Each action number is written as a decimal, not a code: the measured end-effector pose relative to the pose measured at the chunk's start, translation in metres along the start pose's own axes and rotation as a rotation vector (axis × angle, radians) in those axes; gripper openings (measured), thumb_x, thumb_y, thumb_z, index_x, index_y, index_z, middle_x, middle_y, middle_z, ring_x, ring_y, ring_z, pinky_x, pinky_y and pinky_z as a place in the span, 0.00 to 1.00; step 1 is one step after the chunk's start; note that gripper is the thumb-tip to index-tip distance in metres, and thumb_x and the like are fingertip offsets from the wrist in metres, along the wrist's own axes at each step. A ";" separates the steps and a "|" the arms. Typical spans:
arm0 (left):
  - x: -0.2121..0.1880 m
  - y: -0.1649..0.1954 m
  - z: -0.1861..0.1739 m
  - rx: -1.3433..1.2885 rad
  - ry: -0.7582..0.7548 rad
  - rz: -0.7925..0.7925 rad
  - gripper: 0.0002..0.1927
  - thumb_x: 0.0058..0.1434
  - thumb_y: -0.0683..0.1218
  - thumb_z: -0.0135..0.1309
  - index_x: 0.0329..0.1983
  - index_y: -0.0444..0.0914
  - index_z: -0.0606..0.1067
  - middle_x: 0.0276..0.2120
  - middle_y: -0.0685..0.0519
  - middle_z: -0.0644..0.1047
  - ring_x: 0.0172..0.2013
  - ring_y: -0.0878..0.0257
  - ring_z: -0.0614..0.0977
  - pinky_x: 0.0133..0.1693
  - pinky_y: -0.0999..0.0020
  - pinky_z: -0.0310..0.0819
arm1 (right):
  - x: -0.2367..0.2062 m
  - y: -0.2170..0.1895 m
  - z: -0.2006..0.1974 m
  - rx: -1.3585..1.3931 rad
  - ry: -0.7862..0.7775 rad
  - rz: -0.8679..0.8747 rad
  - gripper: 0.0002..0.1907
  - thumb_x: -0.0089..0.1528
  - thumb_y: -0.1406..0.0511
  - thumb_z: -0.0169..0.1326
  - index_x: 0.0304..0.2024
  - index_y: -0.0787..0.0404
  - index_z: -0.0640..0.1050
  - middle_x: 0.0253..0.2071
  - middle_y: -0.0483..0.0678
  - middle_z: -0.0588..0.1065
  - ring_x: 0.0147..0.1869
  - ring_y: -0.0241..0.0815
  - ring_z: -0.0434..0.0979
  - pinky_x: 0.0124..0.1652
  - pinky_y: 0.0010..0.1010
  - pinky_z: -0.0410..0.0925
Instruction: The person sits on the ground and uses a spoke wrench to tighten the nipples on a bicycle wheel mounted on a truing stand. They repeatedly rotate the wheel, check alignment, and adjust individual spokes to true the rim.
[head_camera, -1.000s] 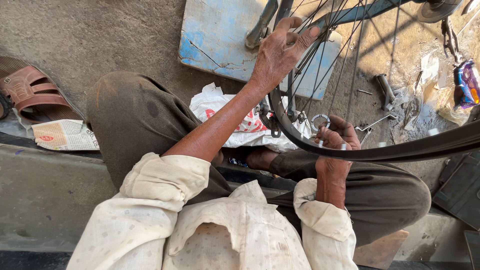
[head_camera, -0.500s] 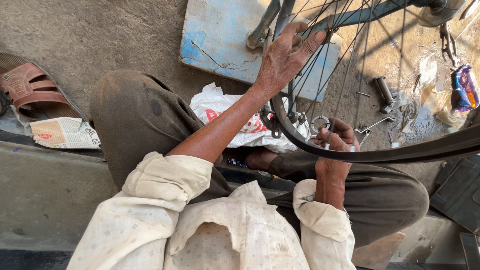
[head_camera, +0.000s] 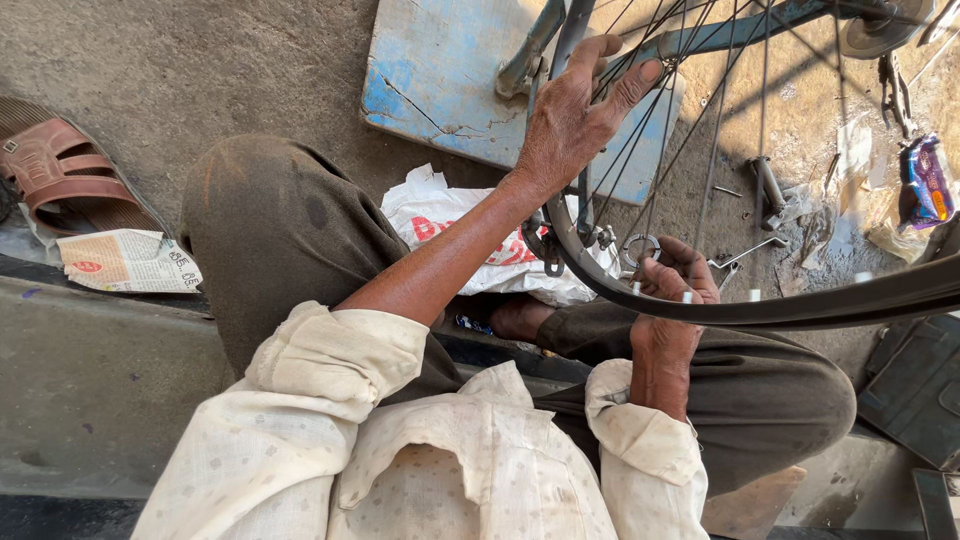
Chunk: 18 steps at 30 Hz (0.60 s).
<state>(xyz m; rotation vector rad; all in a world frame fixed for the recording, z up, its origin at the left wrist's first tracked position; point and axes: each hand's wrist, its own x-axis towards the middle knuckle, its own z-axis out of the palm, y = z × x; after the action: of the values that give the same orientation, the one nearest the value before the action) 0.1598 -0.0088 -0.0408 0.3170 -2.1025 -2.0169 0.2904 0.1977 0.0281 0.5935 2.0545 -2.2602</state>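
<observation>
A bicycle wheel stands in front of me, its dark rim curving across my lap and thin spokes running up to the hub. My left hand reaches forward and rests on the rim's far side, fingers spread over the spokes and gripping them. My right hand is at the near part of the rim, fingers closed on a small round metal spoke key set against a spoke end.
A worn blue board lies on the ground under the wheel. A crumpled white plastic bag sits by my knee. A brown sandal and folded newspaper are at left. Loose metal tools and a wrapper lie at right.
My left hand's fingers have shifted slightly on the spokes. My right hand stays at the rim with the spoke key.
</observation>
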 end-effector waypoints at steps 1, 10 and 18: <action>0.000 0.001 0.000 0.017 0.001 0.004 0.45 0.62 0.77 0.45 0.64 0.37 0.71 0.52 0.37 0.81 0.56 0.47 0.85 0.57 0.54 0.80 | 0.000 0.000 0.000 0.006 -0.008 -0.004 0.19 0.57 0.74 0.58 0.52 0.73 0.76 0.37 0.55 0.78 0.33 0.39 0.79 0.35 0.24 0.74; -0.001 -0.004 0.006 -0.012 -0.016 0.029 0.46 0.63 0.77 0.45 0.65 0.35 0.68 0.55 0.33 0.78 0.59 0.42 0.81 0.57 0.53 0.78 | -0.001 0.001 0.003 -0.017 0.020 -0.013 0.18 0.57 0.75 0.58 0.50 0.73 0.77 0.36 0.55 0.78 0.31 0.38 0.78 0.31 0.22 0.72; -0.001 -0.005 0.006 0.024 -0.020 0.002 0.48 0.62 0.78 0.44 0.65 0.35 0.68 0.53 0.34 0.80 0.58 0.43 0.82 0.58 0.52 0.77 | 0.001 0.002 0.002 0.016 0.022 0.008 0.17 0.56 0.76 0.58 0.49 0.71 0.77 0.36 0.53 0.78 0.32 0.37 0.78 0.33 0.23 0.72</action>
<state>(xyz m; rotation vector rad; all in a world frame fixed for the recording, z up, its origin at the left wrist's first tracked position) 0.1593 -0.0024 -0.0461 0.3000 -2.1391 -2.0037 0.2896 0.1954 0.0262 0.6294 2.0419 -2.2773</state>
